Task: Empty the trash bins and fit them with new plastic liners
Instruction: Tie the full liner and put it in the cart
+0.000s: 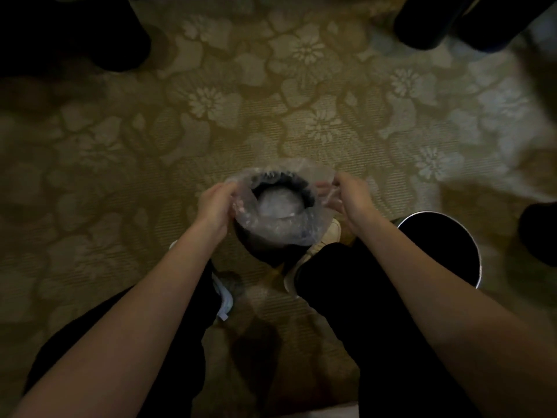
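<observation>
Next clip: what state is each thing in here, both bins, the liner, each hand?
Small bin: upright, liner over its rim.
Clear liner: open, loose around the rim.
Left hand: holds the liner's left edge.
Right hand: holds the liner's right edge.
Second bin: upright, no liner visible.

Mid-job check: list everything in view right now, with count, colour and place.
small bin: one, dark, on carpet between the shoes
liner: one, clear, over the small bin's rim
second bin: one, dark inside, silvery rim, right of right leg
carpet: one, yellow-tan floral, whole floor
dark shapes: three, black, top left, top right, right edge; unidentifiable
shoes: two, white, beside small bin
trousers: one pair, black, lower frame
left hand: one, grips liner's left edge
right hand: one, pinches liner's right edge
</observation>
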A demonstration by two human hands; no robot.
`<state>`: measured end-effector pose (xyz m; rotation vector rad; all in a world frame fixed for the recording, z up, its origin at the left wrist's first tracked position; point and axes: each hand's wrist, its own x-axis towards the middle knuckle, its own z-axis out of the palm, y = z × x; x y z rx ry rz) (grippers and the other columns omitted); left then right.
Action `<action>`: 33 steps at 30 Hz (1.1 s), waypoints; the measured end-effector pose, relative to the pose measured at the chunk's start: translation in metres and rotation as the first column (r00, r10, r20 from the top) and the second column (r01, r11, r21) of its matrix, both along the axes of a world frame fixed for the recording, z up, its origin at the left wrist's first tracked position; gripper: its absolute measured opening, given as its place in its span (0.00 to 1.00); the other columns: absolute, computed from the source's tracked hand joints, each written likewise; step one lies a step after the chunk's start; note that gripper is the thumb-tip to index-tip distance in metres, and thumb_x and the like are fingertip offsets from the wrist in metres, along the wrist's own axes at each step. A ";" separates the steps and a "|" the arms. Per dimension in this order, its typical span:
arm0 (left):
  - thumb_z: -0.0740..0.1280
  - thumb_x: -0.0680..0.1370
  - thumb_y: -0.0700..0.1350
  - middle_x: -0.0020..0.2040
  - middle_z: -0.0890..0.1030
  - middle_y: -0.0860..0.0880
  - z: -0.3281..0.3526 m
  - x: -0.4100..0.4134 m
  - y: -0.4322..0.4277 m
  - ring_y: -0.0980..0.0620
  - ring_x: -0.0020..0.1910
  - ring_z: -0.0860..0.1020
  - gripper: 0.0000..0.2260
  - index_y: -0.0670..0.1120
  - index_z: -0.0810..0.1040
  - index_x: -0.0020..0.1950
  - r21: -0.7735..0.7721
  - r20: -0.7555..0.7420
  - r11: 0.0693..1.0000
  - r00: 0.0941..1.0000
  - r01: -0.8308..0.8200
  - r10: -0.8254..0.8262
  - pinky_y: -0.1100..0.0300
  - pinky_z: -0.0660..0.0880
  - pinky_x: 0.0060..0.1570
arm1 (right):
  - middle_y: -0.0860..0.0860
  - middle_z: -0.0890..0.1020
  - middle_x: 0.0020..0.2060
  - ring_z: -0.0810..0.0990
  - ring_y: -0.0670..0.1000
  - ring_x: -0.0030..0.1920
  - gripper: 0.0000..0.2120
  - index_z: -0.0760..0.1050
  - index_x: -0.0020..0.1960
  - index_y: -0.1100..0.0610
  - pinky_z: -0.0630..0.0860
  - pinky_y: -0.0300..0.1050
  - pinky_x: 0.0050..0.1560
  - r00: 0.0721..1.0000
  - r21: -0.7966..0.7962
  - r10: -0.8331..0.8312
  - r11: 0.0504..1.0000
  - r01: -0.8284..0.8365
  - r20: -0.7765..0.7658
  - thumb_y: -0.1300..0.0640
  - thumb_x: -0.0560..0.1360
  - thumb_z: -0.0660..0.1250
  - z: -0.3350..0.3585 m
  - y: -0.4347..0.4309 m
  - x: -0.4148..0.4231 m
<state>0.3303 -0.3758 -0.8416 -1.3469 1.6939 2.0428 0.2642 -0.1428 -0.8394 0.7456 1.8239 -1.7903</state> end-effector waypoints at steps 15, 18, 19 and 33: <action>0.63 0.72 0.34 0.27 0.80 0.48 0.107 0.032 0.004 0.57 0.16 0.64 0.12 0.45 0.70 0.29 -0.003 -0.276 1.000 0.961 -0.023 0.021 0.68 0.60 0.17 | 0.58 0.82 0.35 0.76 0.49 0.26 0.04 0.70 0.47 0.64 0.77 0.41 0.29 0.976 -0.219 -0.139 0.971 0.100 -0.171 0.67 0.78 0.57 0.093 0.001 0.036; 0.62 0.73 0.35 0.23 0.75 0.52 0.131 0.029 0.005 0.57 0.17 0.63 0.12 0.45 0.73 0.30 0.042 -0.299 0.999 0.954 -0.008 0.020 0.64 0.58 0.19 | 0.60 0.78 0.36 0.78 0.50 0.31 0.06 0.69 0.44 0.61 0.81 0.43 0.37 0.974 -0.256 -0.151 0.961 0.104 -0.171 0.66 0.80 0.60 0.106 0.001 0.034; 0.62 0.73 0.36 0.22 0.73 0.52 0.141 0.027 0.006 0.56 0.18 0.64 0.10 0.44 0.74 0.32 0.046 -0.320 0.999 0.947 0.016 -0.001 0.64 0.60 0.20 | 0.59 0.77 0.35 0.78 0.50 0.32 0.07 0.69 0.43 0.61 0.81 0.43 0.38 0.972 -0.251 -0.146 0.963 0.097 -0.182 0.66 0.80 0.61 0.111 0.001 0.032; 0.76 0.70 0.57 0.47 0.81 0.49 0.312 0.056 -0.006 0.53 0.35 0.80 0.20 0.43 0.80 0.51 -0.811 0.179 0.304 0.708 0.499 -0.684 0.54 0.82 0.34 | 0.50 0.79 0.38 0.79 0.48 0.43 0.14 0.81 0.53 0.59 0.75 0.43 0.43 0.709 0.667 0.583 0.714 -0.214 -0.397 0.57 0.69 0.78 0.289 0.011 0.041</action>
